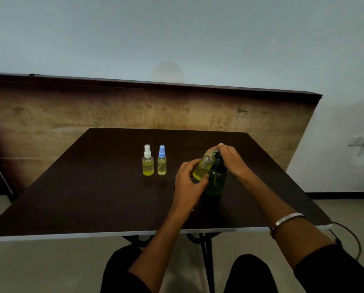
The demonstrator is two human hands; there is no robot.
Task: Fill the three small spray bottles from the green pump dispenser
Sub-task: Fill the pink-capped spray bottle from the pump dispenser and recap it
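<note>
Left hand (187,182) is gripping an uncapped spray bottle (203,168), tilting its mouth against the green pump dispenser (216,180) standing on the dark table (92,197); right hand (231,159) is curling over the pump head; white-capped bottle (147,160) and blue-capped bottle (162,160) are standing upright, side by side, left of the hands.

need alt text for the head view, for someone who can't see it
A person's left hand tilts an uncapped small bottle of yellow liquid against the green pump dispenser, whose top the right hand grips. Two capped spray bottles, white-topped and blue-topped, stand side by side to their left on the dark table.
</note>
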